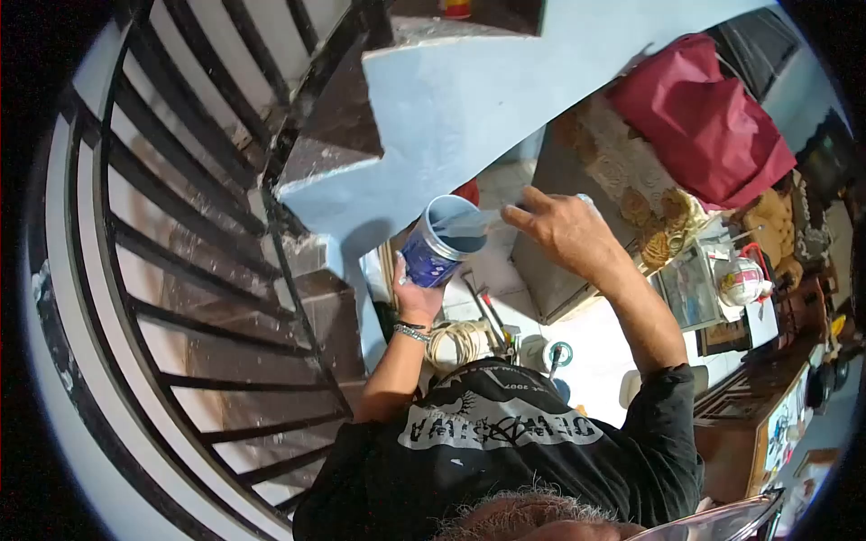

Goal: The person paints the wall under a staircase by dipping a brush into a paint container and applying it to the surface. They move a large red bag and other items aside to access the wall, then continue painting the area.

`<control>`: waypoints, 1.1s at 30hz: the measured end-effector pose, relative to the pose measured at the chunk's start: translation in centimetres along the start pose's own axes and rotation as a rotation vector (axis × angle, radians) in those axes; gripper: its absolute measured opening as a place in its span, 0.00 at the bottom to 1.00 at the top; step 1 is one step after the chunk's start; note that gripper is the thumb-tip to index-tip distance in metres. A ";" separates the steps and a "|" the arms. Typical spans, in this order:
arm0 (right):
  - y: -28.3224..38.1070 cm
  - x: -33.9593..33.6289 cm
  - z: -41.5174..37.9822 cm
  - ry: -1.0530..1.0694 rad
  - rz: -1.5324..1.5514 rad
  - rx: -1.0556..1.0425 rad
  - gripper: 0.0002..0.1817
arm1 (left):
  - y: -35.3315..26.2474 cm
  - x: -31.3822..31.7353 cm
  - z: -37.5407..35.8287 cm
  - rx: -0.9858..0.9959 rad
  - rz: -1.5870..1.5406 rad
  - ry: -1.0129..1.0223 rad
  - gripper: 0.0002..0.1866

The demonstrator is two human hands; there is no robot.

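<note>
A blue tub (422, 256) sits tilted in the left hand (420, 296), which is curled around its side, while the right hand (570, 231), its fingers pinched together, grips a pale flat blade (471, 222) reaching into the tub's mouth, near a light-blue stair wall (451, 108) and black railing (216, 327).

Head-worn view, facing forward and down past black shirt (505, 464), near left grip (422, 296) and right grip (573, 233)
</note>
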State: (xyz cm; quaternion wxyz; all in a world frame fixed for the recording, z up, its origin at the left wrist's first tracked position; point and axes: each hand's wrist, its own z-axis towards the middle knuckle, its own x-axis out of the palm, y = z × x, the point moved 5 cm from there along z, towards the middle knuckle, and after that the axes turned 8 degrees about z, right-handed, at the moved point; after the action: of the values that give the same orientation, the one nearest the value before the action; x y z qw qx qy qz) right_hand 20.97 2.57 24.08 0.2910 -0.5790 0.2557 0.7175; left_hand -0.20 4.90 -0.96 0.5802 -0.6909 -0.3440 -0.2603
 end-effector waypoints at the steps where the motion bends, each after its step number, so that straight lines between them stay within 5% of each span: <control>1: -0.1 -0.3 -0.2 0.038 -0.008 0.047 0.22 | 0.8 0.6 0.2 -0.055 -0.047 -0.042 0.36; 2: -0.6 -0.9 -0.7 0.071 -0.031 0.124 0.19 | 2.0 -1.2 1.0 -0.112 -0.058 -0.059 0.36; 3: 0.5 0.3 0.9 -0.169 -0.006 0.082 0.21 | -5.9 -1.5 2.5 -0.086 0.087 0.014 0.36; 8: -1.3 -0.1 -2.6 -0.068 0.046 0.159 0.19 | -0.2 2.6 0.7 -0.042 0.071 -0.042 0.38; 14: -2.7 -1.1 -3.6 -0.384 0.001 0.139 0.12 | 0.6 5.8 2.0 -0.118 -0.034 0.112 0.40; 21: -2.8 -1.3 -3.8 -0.230 0.158 0.375 0.12 | -0.2 7.0 2.7 -0.146 -0.026 0.121 0.36; 33: -4.3 1.8 -4.6 -0.406 0.141 0.375 0.15 | -0.1 9.1 2.0 -0.117 0.023 0.028 0.36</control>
State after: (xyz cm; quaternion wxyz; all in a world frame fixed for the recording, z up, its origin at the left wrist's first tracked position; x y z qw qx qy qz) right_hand 26.89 2.51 21.31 0.3876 -0.3403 0.3599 0.7775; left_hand 5.40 8.48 5.64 0.5464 -0.7240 -0.3119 -0.2828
